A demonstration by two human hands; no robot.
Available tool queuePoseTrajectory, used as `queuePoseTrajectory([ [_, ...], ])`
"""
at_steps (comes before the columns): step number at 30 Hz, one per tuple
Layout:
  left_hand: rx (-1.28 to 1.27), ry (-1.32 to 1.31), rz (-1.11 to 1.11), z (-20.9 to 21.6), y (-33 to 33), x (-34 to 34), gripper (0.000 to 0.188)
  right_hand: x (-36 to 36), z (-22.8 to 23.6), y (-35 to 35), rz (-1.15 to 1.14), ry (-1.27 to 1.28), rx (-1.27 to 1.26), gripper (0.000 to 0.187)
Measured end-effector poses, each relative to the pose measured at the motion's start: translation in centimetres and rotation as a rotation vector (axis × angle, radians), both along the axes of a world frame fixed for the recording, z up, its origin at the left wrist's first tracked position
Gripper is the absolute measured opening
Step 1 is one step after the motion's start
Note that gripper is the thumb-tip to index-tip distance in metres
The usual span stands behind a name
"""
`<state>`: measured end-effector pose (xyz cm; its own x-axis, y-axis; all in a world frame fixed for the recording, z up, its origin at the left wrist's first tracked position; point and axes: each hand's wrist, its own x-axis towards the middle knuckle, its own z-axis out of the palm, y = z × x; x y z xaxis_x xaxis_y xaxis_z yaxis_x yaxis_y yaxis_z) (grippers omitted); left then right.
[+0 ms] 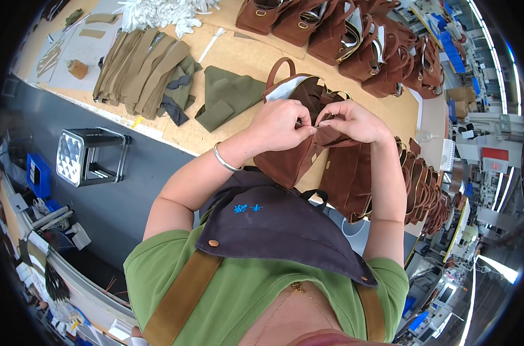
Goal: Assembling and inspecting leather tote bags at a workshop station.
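Note:
A brown handbag (288, 155) stands on the work table in front of me, with a looped handle (280, 68) and a pale lining (288, 88) at its open top. My left hand (281, 124) and my right hand (354, 121) meet above the bag's opening, both closed with thumb and fingers pinched. Their fingertips nearly touch. Whatever is between them is small and mostly covered by the fingers, so I cannot make it out. A silver bangle (224, 157) circles my left wrist.
Several finished-looking brown handbags (325, 43) line the table's far side, and more brown bag pieces (345, 179) are stacked at right. Olive cloth (233, 95), brownish strips (138, 72) and white gloves (164, 12) lie at left. A metal step stool (92, 155) stands on the floor.

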<state>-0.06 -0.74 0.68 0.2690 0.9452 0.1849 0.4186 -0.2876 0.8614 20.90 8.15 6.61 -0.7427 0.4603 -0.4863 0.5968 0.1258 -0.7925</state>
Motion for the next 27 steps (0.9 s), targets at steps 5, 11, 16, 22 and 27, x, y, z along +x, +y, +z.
queuePoseTrajectory([
  [5, -0.016, -0.013, 0.036, 0.2, -0.2, 0.3, 0.019, 0.0, 0.3, -0.2, -0.040, -0.033, -0.052, 0.015],
  [11, -0.011, 0.004, 0.068, 0.3, -0.3, 0.6, 0.020, 0.9, -1.0, 0.2, 0.054, 0.106, 0.020, 0.017],
  [16, -0.040, 0.029, 0.085, 0.6, -0.5, 0.8, 0.022, 1.0, -0.5, -0.5, -0.103, 0.067, -0.152, 0.017],
  [22, 0.003, 0.050, 0.106, 0.6, -0.7, 0.9, 0.021, 0.3, 0.5, -1.3, -0.184, 0.103, -0.274, 0.014],
  [27, 0.037, 0.016, 0.020, 0.7, -0.5, 0.5, 0.017, 0.5, -0.4, -1.3, -0.151, 0.101, -0.115, 0.013],
])
